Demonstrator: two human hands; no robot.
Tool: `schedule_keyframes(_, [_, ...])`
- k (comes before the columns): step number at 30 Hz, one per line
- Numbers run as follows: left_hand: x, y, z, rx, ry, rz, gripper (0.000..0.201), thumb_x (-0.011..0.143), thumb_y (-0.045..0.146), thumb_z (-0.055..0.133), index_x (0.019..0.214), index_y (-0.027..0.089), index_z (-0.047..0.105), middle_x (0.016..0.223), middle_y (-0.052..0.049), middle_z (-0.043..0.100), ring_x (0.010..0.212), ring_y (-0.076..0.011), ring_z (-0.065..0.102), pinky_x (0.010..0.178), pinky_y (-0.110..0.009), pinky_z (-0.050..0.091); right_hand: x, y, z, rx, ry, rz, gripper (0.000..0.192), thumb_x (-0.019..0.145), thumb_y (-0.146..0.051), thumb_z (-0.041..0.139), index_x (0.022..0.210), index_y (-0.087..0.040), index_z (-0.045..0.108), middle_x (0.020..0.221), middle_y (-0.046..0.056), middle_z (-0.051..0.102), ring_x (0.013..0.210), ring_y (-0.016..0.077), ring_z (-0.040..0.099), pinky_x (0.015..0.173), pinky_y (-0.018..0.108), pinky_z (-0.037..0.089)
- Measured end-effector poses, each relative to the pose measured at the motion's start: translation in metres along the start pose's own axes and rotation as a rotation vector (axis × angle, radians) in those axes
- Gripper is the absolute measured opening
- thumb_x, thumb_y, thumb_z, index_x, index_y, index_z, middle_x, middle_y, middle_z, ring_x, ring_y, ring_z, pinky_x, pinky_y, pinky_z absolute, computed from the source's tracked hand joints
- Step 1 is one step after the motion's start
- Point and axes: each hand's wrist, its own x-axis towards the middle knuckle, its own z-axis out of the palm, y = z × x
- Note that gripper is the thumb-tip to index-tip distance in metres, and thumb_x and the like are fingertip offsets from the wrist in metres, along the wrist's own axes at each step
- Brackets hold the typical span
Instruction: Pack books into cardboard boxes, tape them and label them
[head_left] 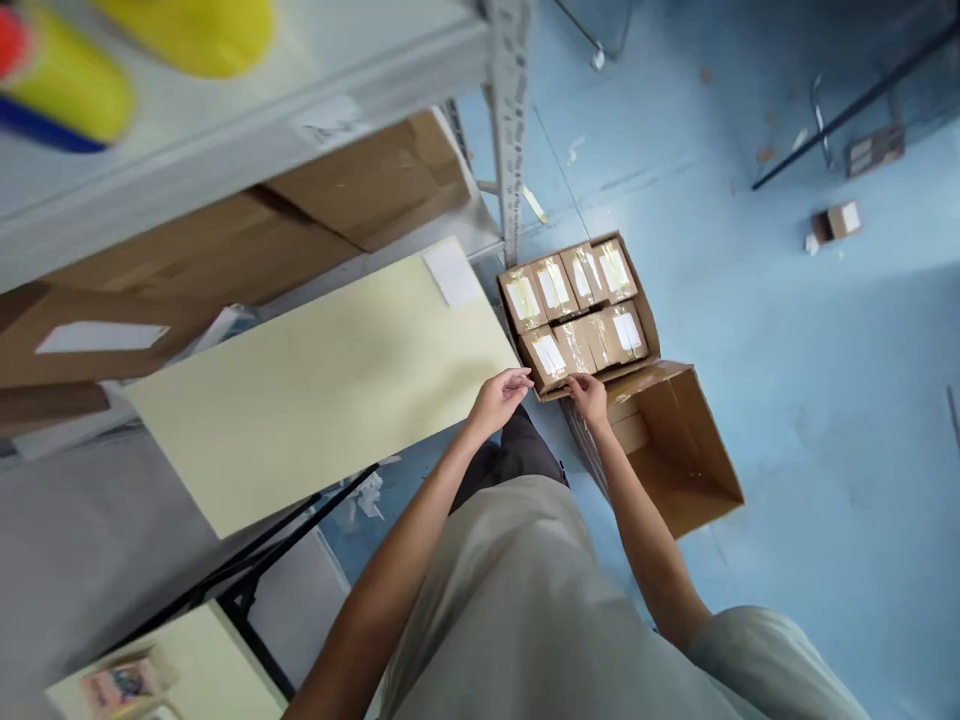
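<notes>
A shallow open carton (652, 335) holds two rows of small taped brown boxes (553, 283), most with white labels on top. My left hand (501, 398) hovers by the carton's near left corner, fingers loosely bent and apart, nothing visible in them. At the carton's near edge, beside the front row, the fingertips of my right hand (589, 397) are pinched together. Whether they grip the carton's edge or something small there, I cannot make out.
A larger open carton (675, 440) stands right of my legs. To the left is a pale yellow tabletop (330, 390) with a white paper (454, 273) on it. A metal shelf (512, 130) with cardboard boxes rises behind. A small box (835, 222) lies on the blue floor.
</notes>
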Motion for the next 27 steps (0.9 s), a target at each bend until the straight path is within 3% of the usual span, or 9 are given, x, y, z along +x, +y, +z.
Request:
schedule_keyframes(3, [-0.066, -0.005, -0.044, -0.118, 0.193, 0.079, 0.038, 0.093, 0.033, 0.082, 0.130, 0.022, 0.083, 0.114, -0.011, 0.090, 0.121, -0.0306, 0.087, 0.116, -0.046, 0.068, -0.024, -0.046, 0.017, -0.001, -0.079, -0.103, 0.053, 0.087, -0.075, 0.081, 0.090, -0.022, 0.077, 0.089, 0.010, 0.086, 0.088, 0.0284, 0.084, 0.088, 0.040, 0.066])
schedule_keyframes(5, [-0.115, -0.018, -0.074, -0.191, 0.343, 0.127, 0.042, 0.090, 0.039, 0.083, 0.129, 0.023, 0.083, 0.113, -0.011, 0.089, 0.119, -0.0303, 0.087, 0.114, -0.045, 0.068, -0.046, -0.078, 0.041, -0.010, -0.179, -0.212, 0.060, 0.085, -0.081, 0.081, 0.094, -0.022, 0.078, 0.097, 0.013, 0.087, 0.091, 0.0292, 0.086, 0.088, 0.041, 0.066])
schedule_keyframes(8, [-0.194, -0.052, -0.114, -0.310, 0.599, 0.177, 0.050, 0.086, 0.048, 0.086, 0.129, 0.023, 0.082, 0.114, -0.011, 0.089, 0.118, -0.0302, 0.086, 0.113, -0.044, 0.067, -0.094, -0.120, 0.091, -0.049, -0.389, -0.405, 0.067, 0.085, -0.087, 0.080, 0.101, -0.021, 0.080, 0.108, 0.016, 0.090, 0.095, 0.0310, 0.088, 0.088, 0.042, 0.067])
schedule_keyframes(11, [-0.273, -0.096, -0.136, -0.429, 0.881, 0.195, 0.055, 0.083, 0.056, 0.086, 0.128, 0.023, 0.082, 0.113, -0.011, 0.088, 0.116, -0.0294, 0.085, 0.110, -0.043, 0.066, -0.158, -0.145, 0.148, -0.093, -0.613, -0.553, 0.067, 0.088, -0.086, 0.080, 0.105, -0.022, 0.082, 0.115, 0.017, 0.091, 0.098, 0.0321, 0.089, 0.089, 0.044, 0.067])
schedule_keyframes(14, [-0.344, -0.140, -0.141, -0.545, 1.096, 0.200, 0.058, 0.081, 0.058, 0.086, 0.126, 0.021, 0.082, 0.110, -0.011, 0.088, 0.111, -0.0282, 0.084, 0.107, -0.043, 0.067, -0.228, -0.151, 0.202, -0.132, -0.833, -0.620, 0.064, 0.089, -0.084, 0.081, 0.107, -0.023, 0.082, 0.119, 0.017, 0.091, 0.102, 0.0326, 0.090, 0.094, 0.046, 0.069])
schedule_keyframes(19, [-0.438, -0.198, -0.136, -0.730, 1.319, 0.330, 0.051, 0.083, 0.049, 0.091, 0.124, 0.021, 0.085, 0.110, -0.012, 0.090, 0.105, -0.0278, 0.084, 0.103, -0.044, 0.068, -0.337, -0.134, 0.286, -0.238, -1.135, -0.682, 0.062, 0.087, -0.082, 0.085, 0.107, -0.024, 0.083, 0.117, 0.016, 0.091, 0.103, 0.0332, 0.090, 0.100, 0.051, 0.071])
schedule_keyframes(23, [-0.493, -0.234, -0.134, -0.849, 1.500, 0.477, 0.052, 0.085, 0.053, 0.097, 0.122, 0.020, 0.087, 0.106, -0.012, 0.091, 0.101, -0.0273, 0.084, 0.100, -0.045, 0.068, -0.416, -0.114, 0.338, -0.369, -1.347, -0.781, 0.065, 0.090, -0.086, 0.081, 0.109, -0.024, 0.084, 0.119, 0.016, 0.091, 0.104, 0.0330, 0.090, 0.098, 0.050, 0.072])
schedule_keyframes(27, [-0.531, -0.266, -0.132, -0.967, 1.674, 0.522, 0.061, 0.087, 0.064, 0.098, 0.125, 0.018, 0.086, 0.107, -0.012, 0.090, 0.102, -0.0261, 0.083, 0.102, -0.044, 0.067, -0.477, -0.099, 0.381, -0.490, -1.531, -0.814, 0.067, 0.091, -0.088, 0.081, 0.111, -0.025, 0.085, 0.118, 0.014, 0.092, 0.105, 0.0338, 0.090, 0.099, 0.050, 0.073])
